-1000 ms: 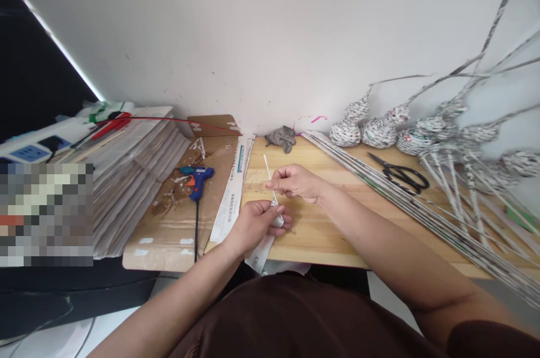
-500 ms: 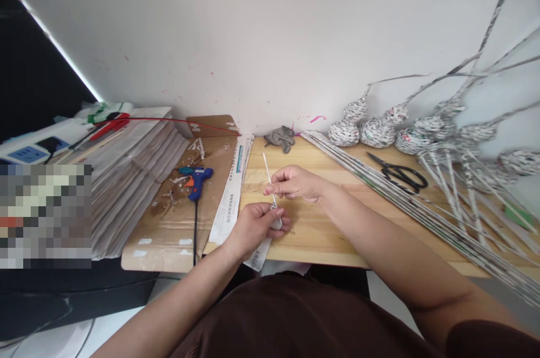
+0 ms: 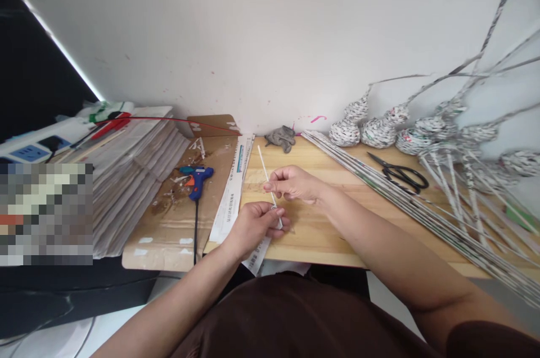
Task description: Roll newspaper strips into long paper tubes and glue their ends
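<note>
Over the front of the wooden table, both hands work on one thin white paper stick [image 3: 262,162]. My right hand [image 3: 293,185] pinches it part way along between thumb and fingertips, and its tip points up and away to the left. Just below, my left hand [image 3: 264,222] is closed around the lower end, where the stick runs into a newspaper strip [image 3: 255,259]. This printed strip hangs out beneath my left hand past the table edge. Part of the strip and the stick's lower end are hidden by my fingers.
Left lie cardboard [image 3: 169,234], a blue glue gun [image 3: 198,181] and a tall paper stack [image 3: 139,161]. Newspaper strips [image 3: 230,200] and a grey lump [image 3: 281,139] lie ahead. Right are long paper sticks [image 3: 379,195], black scissors [image 3: 399,173] and several woven paper gourds [image 3: 377,132].
The stick's free tip reaches a little farther up and to the left, showing more length above my right hand. Both hands stay in nearly the same place.
</note>
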`<action>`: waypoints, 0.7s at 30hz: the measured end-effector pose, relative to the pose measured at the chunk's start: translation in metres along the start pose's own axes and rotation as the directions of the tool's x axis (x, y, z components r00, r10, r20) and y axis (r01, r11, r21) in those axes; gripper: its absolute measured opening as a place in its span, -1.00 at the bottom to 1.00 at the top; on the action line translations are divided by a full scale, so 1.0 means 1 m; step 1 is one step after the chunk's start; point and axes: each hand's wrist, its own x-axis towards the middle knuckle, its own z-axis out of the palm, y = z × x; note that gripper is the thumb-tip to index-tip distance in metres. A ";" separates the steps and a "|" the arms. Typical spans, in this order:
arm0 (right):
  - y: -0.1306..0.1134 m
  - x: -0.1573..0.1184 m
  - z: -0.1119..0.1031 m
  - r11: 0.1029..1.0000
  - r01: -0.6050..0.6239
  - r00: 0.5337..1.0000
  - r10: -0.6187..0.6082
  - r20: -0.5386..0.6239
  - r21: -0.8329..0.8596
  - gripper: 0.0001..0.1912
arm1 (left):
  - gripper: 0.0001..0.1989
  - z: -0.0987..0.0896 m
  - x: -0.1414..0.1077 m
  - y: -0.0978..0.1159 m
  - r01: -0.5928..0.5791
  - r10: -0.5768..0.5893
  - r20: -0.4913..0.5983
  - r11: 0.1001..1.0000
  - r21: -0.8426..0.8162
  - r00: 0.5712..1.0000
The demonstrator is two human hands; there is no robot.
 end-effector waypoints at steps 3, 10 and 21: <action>0.000 0.000 -0.002 0.999 -0.008 0.988 0.014 0.151 -0.035 -0.65 | -0.71 -0.001 0.000 -0.001 0.005 -0.005 -0.017 1.000 -0.006 1.000; 0.001 0.001 0.000 1.000 0.012 1.000 -0.012 0.002 0.008 -0.62 | -0.69 -0.002 0.000 -0.006 0.001 -0.001 0.007 1.000 -0.008 1.000; 0.001 0.001 -0.003 0.999 0.021 0.997 -0.018 0.069 -0.040 -0.63 | -0.71 -0.002 0.000 -0.004 -0.007 0.007 0.003 1.000 0.023 1.000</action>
